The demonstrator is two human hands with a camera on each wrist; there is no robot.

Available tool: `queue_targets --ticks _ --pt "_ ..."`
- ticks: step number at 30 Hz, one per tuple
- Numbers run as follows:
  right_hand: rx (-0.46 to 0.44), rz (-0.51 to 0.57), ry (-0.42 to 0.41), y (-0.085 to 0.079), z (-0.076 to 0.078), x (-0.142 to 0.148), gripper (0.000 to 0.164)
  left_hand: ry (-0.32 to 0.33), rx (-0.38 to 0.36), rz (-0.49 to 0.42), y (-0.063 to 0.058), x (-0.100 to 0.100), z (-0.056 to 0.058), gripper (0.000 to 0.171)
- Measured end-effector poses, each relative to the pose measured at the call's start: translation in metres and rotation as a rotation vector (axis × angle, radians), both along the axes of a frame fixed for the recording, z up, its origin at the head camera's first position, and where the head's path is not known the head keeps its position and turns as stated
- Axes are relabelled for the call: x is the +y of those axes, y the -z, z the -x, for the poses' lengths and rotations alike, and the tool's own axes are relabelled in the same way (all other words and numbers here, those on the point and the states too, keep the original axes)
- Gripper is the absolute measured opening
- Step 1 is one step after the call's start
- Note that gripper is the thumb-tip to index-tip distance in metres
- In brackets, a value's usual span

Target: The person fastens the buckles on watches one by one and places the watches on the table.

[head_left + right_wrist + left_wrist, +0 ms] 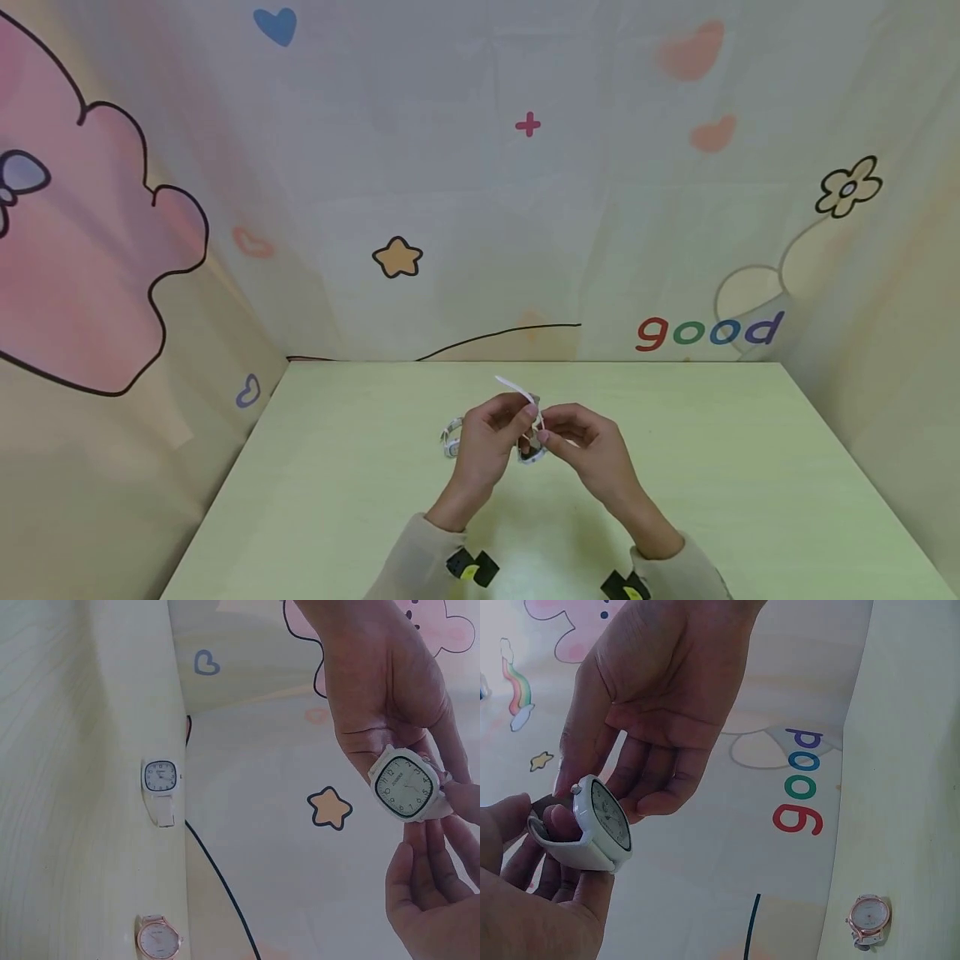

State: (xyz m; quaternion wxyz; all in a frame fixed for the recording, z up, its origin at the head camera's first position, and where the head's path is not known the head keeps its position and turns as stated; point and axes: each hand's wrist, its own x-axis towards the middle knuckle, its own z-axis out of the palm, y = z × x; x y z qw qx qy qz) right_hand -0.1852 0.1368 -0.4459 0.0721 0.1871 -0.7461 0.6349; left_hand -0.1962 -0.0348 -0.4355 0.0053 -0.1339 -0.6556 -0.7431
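Observation:
In front of me both hands hold one white wristwatch (pixel 531 456) above the table. My left hand (pixel 483 442) grips its white band, thumb bent over it, one end of the strap sticking up. My right hand (pixel 592 446) pinches the band from the other side with thumb and fingertips. In the right wrist view the watch face (pixel 405 786) is a rounded square with black numerals and a dark rim. Seen by the left wrist camera, the band is bent into a loop, with a fingertip inside it. The fingers partly hide the buckle area.
A pale table (pixel 337 517) lies below the hands. On it rest a rose-gold-rimmed watch (pixel 869 913) and another white square-faced watch (pixel 160 775). Beyond the table hangs a printed cloth backdrop (pixel 465 167), with side panels left and right.

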Motion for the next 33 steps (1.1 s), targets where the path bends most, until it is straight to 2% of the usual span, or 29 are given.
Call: queue_targets --ticks 5,9,12,15,23,29,33 --pt "0.009 0.025 0.009 0.0010 -0.0008 0.0001 0.026 -0.009 0.012 0.015 -0.0004 0.0020 0.0007 0.025" --pt "0.023 0.042 0.009 0.0004 -0.0019 0.0013 0.024 -0.015 0.026 0.067 0.0010 0.0018 0.0010 0.025" --pt "0.036 0.043 0.004 0.0000 -0.0024 0.0022 0.023 0.014 0.023 0.113 0.0026 0.0007 0.0007 0.026" --pt "0.034 0.052 0.002 0.0003 -0.0025 0.0022 0.020 0.057 0.012 0.120 0.0045 -0.0005 0.0005 0.028" --pt "0.015 0.078 0.020 0.0029 -0.0025 0.0020 0.016 0.140 -0.004 -0.012 0.0056 -0.0048 0.0015 0.033" --pt "0.012 0.051 0.053 0.0032 -0.0021 0.0031 0.014 0.205 -0.030 -0.040 0.0032 -0.0062 0.0002 0.034" --pt "0.020 0.042 0.041 0.0029 -0.0033 0.0042 0.015 0.224 -0.053 -0.048 0.0046 -0.0069 0.0005 0.034"
